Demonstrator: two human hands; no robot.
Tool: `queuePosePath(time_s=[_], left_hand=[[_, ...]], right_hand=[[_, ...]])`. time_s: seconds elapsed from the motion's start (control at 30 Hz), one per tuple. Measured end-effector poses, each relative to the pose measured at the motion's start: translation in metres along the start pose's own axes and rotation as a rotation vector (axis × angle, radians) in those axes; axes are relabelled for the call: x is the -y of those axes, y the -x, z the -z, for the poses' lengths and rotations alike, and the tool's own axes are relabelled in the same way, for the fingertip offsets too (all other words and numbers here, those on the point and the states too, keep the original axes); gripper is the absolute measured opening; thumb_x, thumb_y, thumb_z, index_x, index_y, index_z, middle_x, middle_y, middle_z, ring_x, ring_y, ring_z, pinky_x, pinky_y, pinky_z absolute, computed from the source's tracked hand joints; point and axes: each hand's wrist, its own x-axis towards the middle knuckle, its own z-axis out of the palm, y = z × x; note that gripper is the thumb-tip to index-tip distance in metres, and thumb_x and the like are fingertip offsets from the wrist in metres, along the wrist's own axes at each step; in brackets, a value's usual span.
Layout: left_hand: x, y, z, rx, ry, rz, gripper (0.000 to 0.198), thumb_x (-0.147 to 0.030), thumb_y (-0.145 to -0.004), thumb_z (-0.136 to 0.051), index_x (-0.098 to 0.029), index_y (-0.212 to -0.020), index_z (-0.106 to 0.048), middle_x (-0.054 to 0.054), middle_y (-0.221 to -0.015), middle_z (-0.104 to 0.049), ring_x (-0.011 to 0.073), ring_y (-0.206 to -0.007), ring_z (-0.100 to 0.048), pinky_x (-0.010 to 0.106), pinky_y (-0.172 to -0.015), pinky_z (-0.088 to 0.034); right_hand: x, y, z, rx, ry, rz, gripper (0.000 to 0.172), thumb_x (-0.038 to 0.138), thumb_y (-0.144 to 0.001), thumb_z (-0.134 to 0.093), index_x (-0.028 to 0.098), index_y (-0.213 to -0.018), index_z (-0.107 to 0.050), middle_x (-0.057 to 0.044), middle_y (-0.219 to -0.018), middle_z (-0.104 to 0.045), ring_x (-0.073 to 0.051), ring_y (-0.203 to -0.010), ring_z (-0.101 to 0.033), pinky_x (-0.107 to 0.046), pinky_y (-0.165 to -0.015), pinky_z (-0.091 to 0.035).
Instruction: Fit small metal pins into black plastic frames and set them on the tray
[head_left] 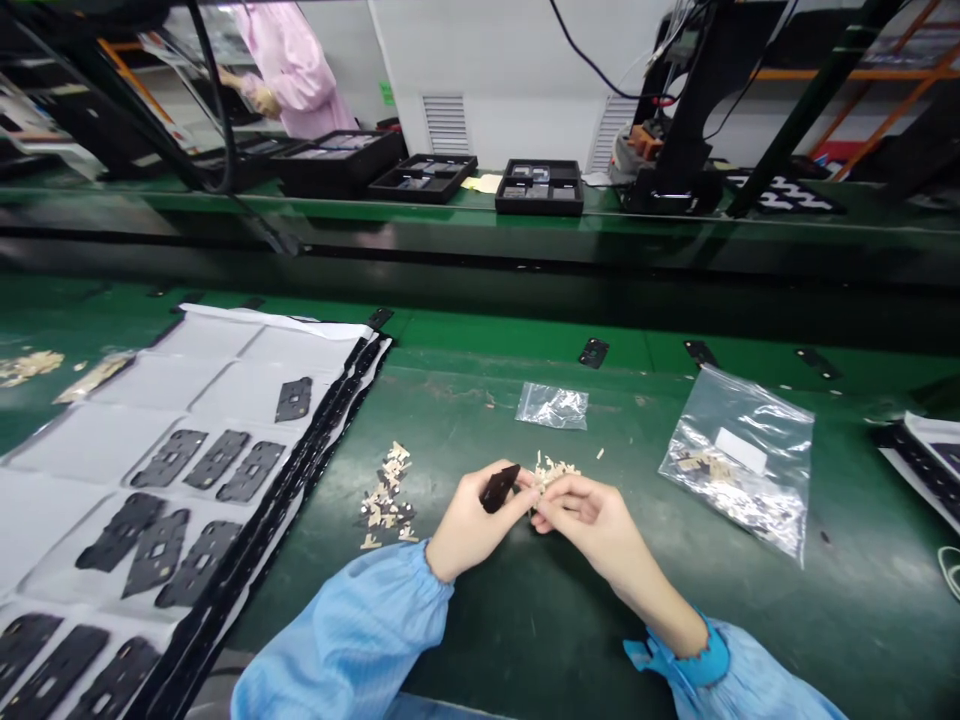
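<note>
While the green bench (525, 620) is filling most of the frame, a white sheet (67, 440) carrying flat black parts (217, 460) is lying across the left side, and a clear bag (739, 455) of small pieces is sitting at the right. At lower centre the left hand (472, 525) is clamping its fingers on a black pointed tool (499, 487). The right hand (589, 515) is pinching its fingertips together just beside the tool's tip; whether they are gripping a piece is too small to tell. A heap of beige bits (553, 468) is lying just above both hands, and a second heap (386, 495) is lying left of them.

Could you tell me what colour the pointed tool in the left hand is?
Black; the pointed tool shows best in the head view.
</note>
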Motion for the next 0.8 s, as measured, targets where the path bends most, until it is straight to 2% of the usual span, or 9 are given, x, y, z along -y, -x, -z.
queuePosePath(time_s=[0.1,0.23,0.37,0.5,0.57,0.67,0.8], left_hand=[[-0.002,0.0,0.0,0.038,0.036,0.031,0.017,-0.03,-0.076,-0.064,-0.013,-0.075,-0.065,0.003,-0.075,-0.067,0.0142,-0.069,-0.06,0.023,-0.066,-0.047],[-0.001,0.001,0.002,0.044,0.076,0.065,0.02,-0.032,-0.074,-0.066,-0.012,-0.069,-0.064,0.002,-0.067,-0.063,0.0122,-0.063,-0.055,0.022,-0.061,-0.045],[0.002,0.002,0.0,0.067,0.156,0.145,0.025,-0.036,-0.07,-0.069,-0.012,-0.067,-0.063,-0.001,-0.057,-0.055,0.0081,-0.051,-0.046,0.02,-0.049,-0.039],[0.002,0.0,0.001,0.112,0.167,0.161,0.026,-0.038,-0.073,-0.065,-0.012,-0.069,-0.061,-0.003,-0.052,-0.049,0.0063,-0.046,-0.041,0.019,-0.045,-0.035],[0.006,0.001,0.014,0.034,0.013,0.104,0.024,-0.037,-0.074,-0.064,-0.013,-0.07,-0.061,-0.001,-0.058,-0.054,0.008,-0.05,-0.045,0.02,-0.048,-0.037],[0.021,0.007,0.049,-0.183,-0.373,-0.015,0.02,-0.036,-0.075,-0.061,-0.017,-0.073,-0.061,0.002,-0.071,-0.061,0.0109,-0.057,-0.05,0.022,-0.053,-0.04],[0.049,0.02,0.099,-0.314,-0.772,0.031,0.018,-0.036,-0.077,-0.057,-0.02,-0.083,-0.062,0.002,-0.076,-0.064,0.0126,-0.053,-0.051,0.025,-0.051,-0.041]], right_hand=[[0.004,0.002,-0.001,0.04,0.006,-0.028,0.025,0.037,-0.067,-0.075,0.015,-0.073,-0.065,-0.002,-0.066,-0.064,-0.015,-0.063,-0.064,-0.028,-0.062,-0.055],[0.009,0.004,0.0,0.019,0.016,0.025,0.023,0.037,-0.07,-0.073,0.016,-0.078,-0.066,-0.002,-0.07,-0.063,-0.016,-0.068,-0.063,-0.028,-0.061,-0.056],[0.01,0.004,0.001,0.023,0.003,0.035,0.021,0.036,-0.071,-0.072,0.016,-0.076,-0.067,-0.002,-0.069,-0.064,-0.016,-0.066,-0.063,-0.028,-0.061,-0.056],[0.008,0.002,0.005,-0.038,-0.003,0.039,0.022,0.036,-0.071,-0.072,0.015,-0.074,-0.067,-0.002,-0.066,-0.065,-0.015,-0.062,-0.063,-0.027,-0.059,-0.056],[0.007,-0.001,0.009,-0.077,-0.009,0.049,0.022,0.036,-0.072,-0.072,0.015,-0.074,-0.066,-0.003,-0.065,-0.065,-0.014,-0.061,-0.063,-0.025,-0.059,-0.055],[0.008,-0.004,0.015,-0.113,-0.018,0.04,0.022,0.036,-0.071,-0.072,0.015,-0.075,-0.067,-0.004,-0.065,-0.067,-0.014,-0.059,-0.063,-0.025,-0.057,-0.054],[0.009,-0.005,0.02,-0.134,-0.022,0.019,0.025,0.037,-0.069,-0.074,0.014,-0.077,-0.069,-0.005,-0.068,-0.068,-0.015,-0.061,-0.064,-0.027,-0.059,-0.055]])
